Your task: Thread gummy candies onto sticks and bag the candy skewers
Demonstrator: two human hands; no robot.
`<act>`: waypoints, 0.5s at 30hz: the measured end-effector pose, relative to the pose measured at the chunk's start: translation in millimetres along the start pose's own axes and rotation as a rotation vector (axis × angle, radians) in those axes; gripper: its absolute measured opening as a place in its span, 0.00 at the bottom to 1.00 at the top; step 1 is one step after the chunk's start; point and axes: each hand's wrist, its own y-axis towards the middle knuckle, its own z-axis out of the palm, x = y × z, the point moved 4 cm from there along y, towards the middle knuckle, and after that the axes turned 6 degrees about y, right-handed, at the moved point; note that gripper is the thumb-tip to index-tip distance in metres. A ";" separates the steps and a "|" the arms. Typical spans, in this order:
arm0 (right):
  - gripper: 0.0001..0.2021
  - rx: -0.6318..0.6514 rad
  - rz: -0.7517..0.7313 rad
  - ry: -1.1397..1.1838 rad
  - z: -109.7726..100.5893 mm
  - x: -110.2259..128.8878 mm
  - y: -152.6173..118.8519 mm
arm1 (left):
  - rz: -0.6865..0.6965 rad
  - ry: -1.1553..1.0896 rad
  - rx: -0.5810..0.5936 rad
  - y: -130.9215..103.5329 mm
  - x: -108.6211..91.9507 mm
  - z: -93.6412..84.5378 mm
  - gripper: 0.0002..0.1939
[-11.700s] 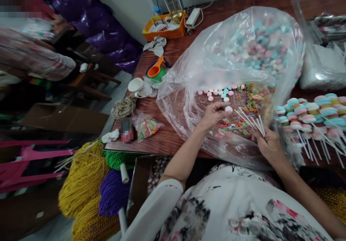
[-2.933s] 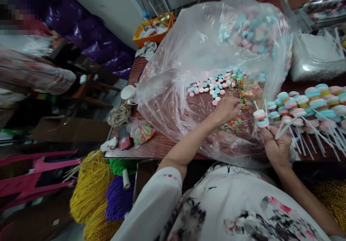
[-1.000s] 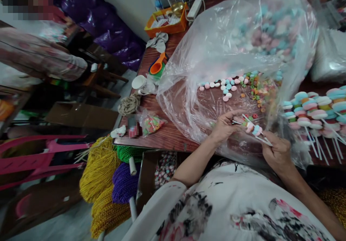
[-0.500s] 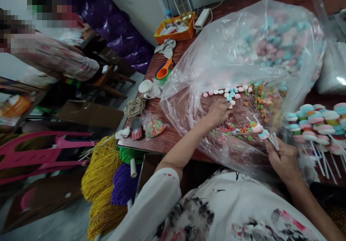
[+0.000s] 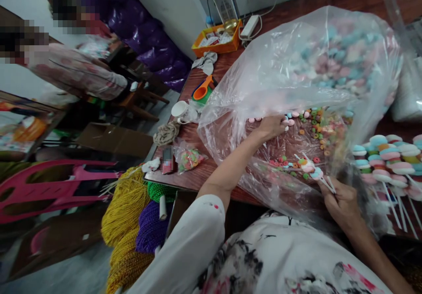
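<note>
My right hand (image 5: 341, 199) is closed around several thin white sticks (image 5: 328, 184). Pastel marshmallows (image 5: 315, 173) and small coloured rings are threaded near their far ends. My left hand (image 5: 274, 128) reaches across the table to a row of loose pink, white and blue marshmallows (image 5: 290, 122). Its fingers are bent down together at the row, and what lies between the fingertips is hidden. Small coloured ring pieces (image 5: 317, 125) lie right of the row, and more red and green rings (image 5: 283, 164) lie nearer my body. Clear plastic (image 5: 231, 140) surrounds these pieces.
A large clear bag of marshmallows (image 5: 346, 52) fills the table's back. Skewered marshmallow stacks (image 5: 392, 157) lie at right. Further left are a white cup (image 5: 180, 109), orange scoop (image 5: 200, 92), small candy bag (image 5: 191, 158) and orange tray (image 5: 217, 45). Yarn bundles (image 5: 123, 210) hang below; another person (image 5: 82, 70) is beyond.
My left hand has shifted up onto the marshmallow row, covering part of it. My right hand still grips the sticks, which have tilted and moved slightly left. The camera view has shifted a little.
</note>
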 end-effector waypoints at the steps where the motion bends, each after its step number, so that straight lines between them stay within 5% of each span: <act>1: 0.07 0.004 -0.003 0.000 0.2 -0.2 -0.4 | 0.008 0.045 -0.015 2.0 -2.7 1.0 0.11; 4: 0.08 -0.005 0.019 0.013 -1.2 -3.4 -3.5 | 0.042 -0.055 -0.095 -0.4 -8.4 3.6 0.10; 8: 0.08 -0.040 0.055 0.018 -6.6 -2.4 -4.7 | 0.118 -0.639 -0.195 -27.3 -16.2 1.6 0.14; 11: 0.09 -0.064 0.037 0.009 -9.3 8.3 -0.8 | 0.109 -1.021 -0.137 -61.0 -26.8 1.7 0.21; 15: 0.11 -0.047 -0.030 -0.013 -7.2 29.2 3.7 | 0.008 -1.271 -0.109 -104.7 -37.4 6.7 0.14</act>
